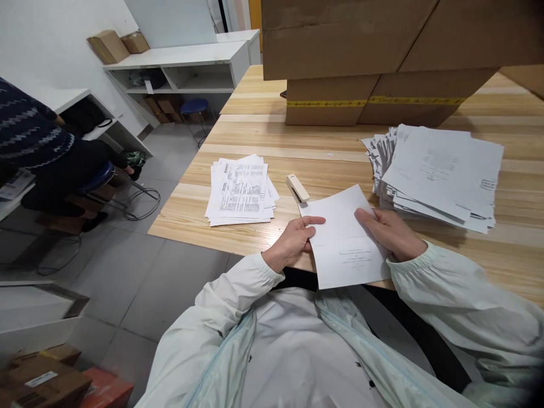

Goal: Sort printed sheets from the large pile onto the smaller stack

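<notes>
Between my two hands is a white sheet of paper (pixel 342 232) with a few printed lines, tilted above the table's front edge. Whether more than one sheet is there, I cannot tell. My left hand (pixel 296 239) grips its left edge, the index finger stretched over the front. On the right edge, my right hand (pixel 389 231) pinches it with the thumb on top. A cream-coloured stapler (pixel 297 188) lies just beyond the sheet. To the left is a small stack of printed papers (pixel 240 192). At the right rises a thick, uneven pile of papers (pixel 442 170).
Large cardboard boxes (pixel 340 39) stand stacked at the back of the wooden table (pixel 195 192). A person (pixel 34 136) sits on a stool at the far left. White shelves (pixel 182 56) line the wall, and more boxes (pixel 46 382) lie on the floor, lower left.
</notes>
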